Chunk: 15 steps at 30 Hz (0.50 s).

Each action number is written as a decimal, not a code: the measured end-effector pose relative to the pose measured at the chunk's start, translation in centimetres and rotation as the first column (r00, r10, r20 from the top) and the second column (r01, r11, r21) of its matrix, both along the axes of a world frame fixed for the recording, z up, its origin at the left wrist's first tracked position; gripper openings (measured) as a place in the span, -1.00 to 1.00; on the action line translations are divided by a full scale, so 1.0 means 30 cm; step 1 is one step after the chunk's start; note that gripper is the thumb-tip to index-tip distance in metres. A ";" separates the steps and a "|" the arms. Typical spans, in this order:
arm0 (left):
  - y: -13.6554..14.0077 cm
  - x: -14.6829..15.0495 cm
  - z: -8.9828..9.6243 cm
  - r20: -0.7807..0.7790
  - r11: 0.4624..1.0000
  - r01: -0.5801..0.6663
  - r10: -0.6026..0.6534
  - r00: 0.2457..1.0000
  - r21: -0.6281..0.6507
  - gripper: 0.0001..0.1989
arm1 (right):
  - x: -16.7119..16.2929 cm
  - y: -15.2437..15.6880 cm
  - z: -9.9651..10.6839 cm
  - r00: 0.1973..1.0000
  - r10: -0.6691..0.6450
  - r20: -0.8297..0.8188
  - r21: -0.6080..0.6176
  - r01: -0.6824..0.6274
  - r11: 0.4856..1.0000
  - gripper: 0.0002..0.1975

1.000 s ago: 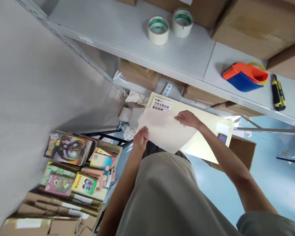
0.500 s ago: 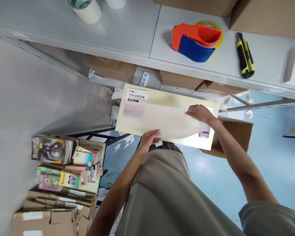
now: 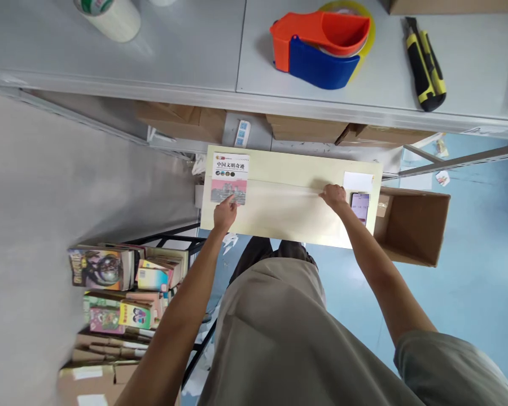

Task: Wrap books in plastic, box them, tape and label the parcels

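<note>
A pale yellow tabletop [image 3: 279,223] lies before me with a thin translucent sheet [image 3: 288,197] spread over its middle. On its left end rests a book [image 3: 226,179] with Chinese characters and a pink and grey picture on the cover. My left hand [image 3: 226,213] is at the book's lower edge, its index finger on the cover and the other fingers curled. My right hand [image 3: 335,195] is closed in a pinch at the sheet's upper right edge. Right of that hand are a phone [image 3: 359,207] with a lit screen and a white paper [image 3: 358,180].
On the grey shelf [image 3: 173,62] sit an orange and blue tape dispenser [image 3: 322,48], a utility knife [image 3: 425,65] and a tape roll [image 3: 118,20]. An open carton [image 3: 417,225] stands at the right. Books [image 3: 105,268] and flattened cardboard [image 3: 97,378] are stacked at the left.
My left hand has moved left from the table's near edge to the book. The sheet, bulging before, now lies flatter, and the book's cover shows fully. My right hand remains near the sheet's upper right.
</note>
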<state>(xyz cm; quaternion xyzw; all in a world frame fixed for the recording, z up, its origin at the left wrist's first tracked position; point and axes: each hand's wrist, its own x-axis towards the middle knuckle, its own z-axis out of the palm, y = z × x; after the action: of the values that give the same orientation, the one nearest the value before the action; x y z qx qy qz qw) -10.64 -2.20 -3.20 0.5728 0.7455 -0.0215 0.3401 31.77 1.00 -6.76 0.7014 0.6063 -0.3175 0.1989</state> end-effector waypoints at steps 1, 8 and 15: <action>0.010 -0.024 -0.016 0.003 1.000 -0.013 0.013 1.000 0.014 -0.53 | -0.002 -0.012 -0.018 1.000 -0.008 0.004 0.027 0.008 1.000 -0.72; 0.010 -0.158 -0.143 0.144 0.985 -0.005 -0.020 0.989 0.173 -0.35 | -0.070 -0.087 -0.064 0.986 -0.156 0.063 0.383 0.120 0.916 -0.69; -0.028 -0.231 -0.248 0.321 0.972 -0.052 -0.025 0.947 0.230 -0.44 | -0.526 -0.148 0.018 0.926 -0.186 -0.327 0.409 0.316 0.856 -0.71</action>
<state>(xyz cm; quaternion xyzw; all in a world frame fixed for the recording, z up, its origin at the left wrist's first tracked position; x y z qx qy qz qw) -17.57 -3.03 -10.65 0.5997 0.6814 0.1630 0.3866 16.00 -3.45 -6.22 0.7508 0.5874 -0.2848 -0.1008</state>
